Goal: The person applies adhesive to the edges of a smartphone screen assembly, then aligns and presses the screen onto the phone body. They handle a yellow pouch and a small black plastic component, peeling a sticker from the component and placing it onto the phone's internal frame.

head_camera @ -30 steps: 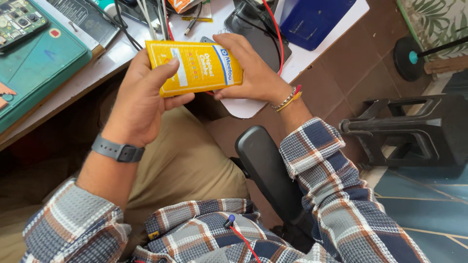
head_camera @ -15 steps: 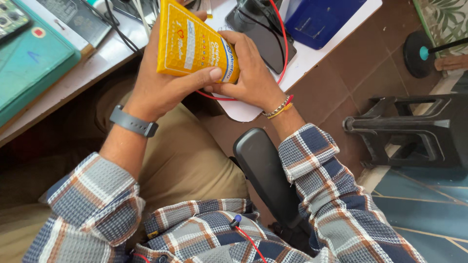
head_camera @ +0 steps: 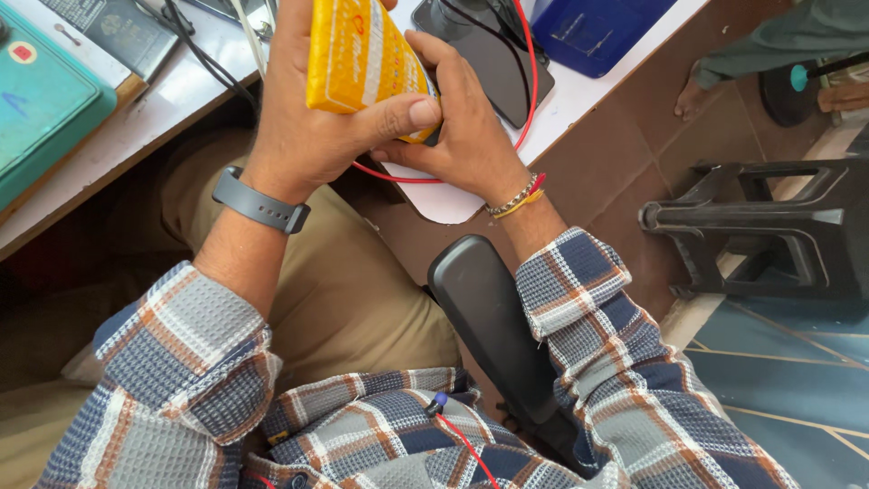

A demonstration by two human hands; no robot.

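A yellow packet (head_camera: 358, 56) with white and orange print stands almost upright above the front edge of the white table (head_camera: 186, 86). My left hand (head_camera: 312, 118) wraps around its left side, thumb pressed across its lower right corner. My right hand (head_camera: 462, 127) grips the packet's lower right end from behind, fingers curled under it. A dark band sits on my left wrist and thin bracelets on my right wrist. A red wire (head_camera: 412, 177) loops under both hands.
A teal case (head_camera: 41, 113) lies at the table's left, a dark booklet (head_camera: 118, 32) behind it, black cables beside. A black phone (head_camera: 493, 54) and blue box (head_camera: 597, 27) lie to the right. A chair armrest (head_camera: 484, 308) is below. A black stool (head_camera: 769, 226) stands right; another person's foot (head_camera: 697, 91) shows beyond.
Both hands have turned the yellow packet from lying flat and sideways to standing nearly upright, and brought it closer to the camera. My left thumb now crosses its lower corner.
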